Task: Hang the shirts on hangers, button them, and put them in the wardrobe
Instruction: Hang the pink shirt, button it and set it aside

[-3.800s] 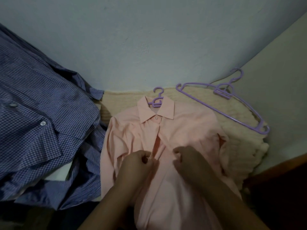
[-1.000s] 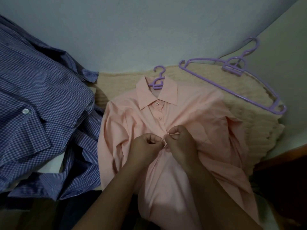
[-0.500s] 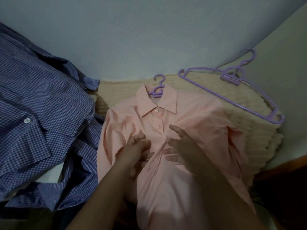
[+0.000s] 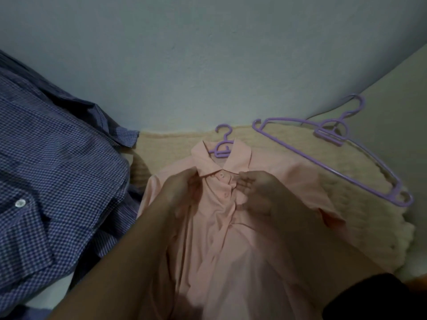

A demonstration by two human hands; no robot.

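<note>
Pink shirt (image 4: pixel 221 239) on its purple hanger (image 4: pixel 222 148), both hands seemingly pinching fabric just below the collar (image 4: pixel 238 161).

Dim, even light throughout, no hard shadows. Pale blue-grey wall (image 4: pixel 196 65) across the top, plain and matte, faintly mottled. At right, a lighter greyish-beige wall panel (image 4: pixel 402 107) meeting the blue wall along a slanting edge. Below, a cream knitted blanket (image 4: pixel 360 218), ribbed and fuzzy, running up to the foot of the blue wall and bunched into thick folds at its right end. Under the blanket's right corner, a strip of reddish-brown wood (image 4: pixel 416 281), blurred, kind of furniture unclear. At lower left, a patch of white surface (image 4: pixel 60 292), smooth and flat. Bottom right corner very dark, detail lost.
</note>
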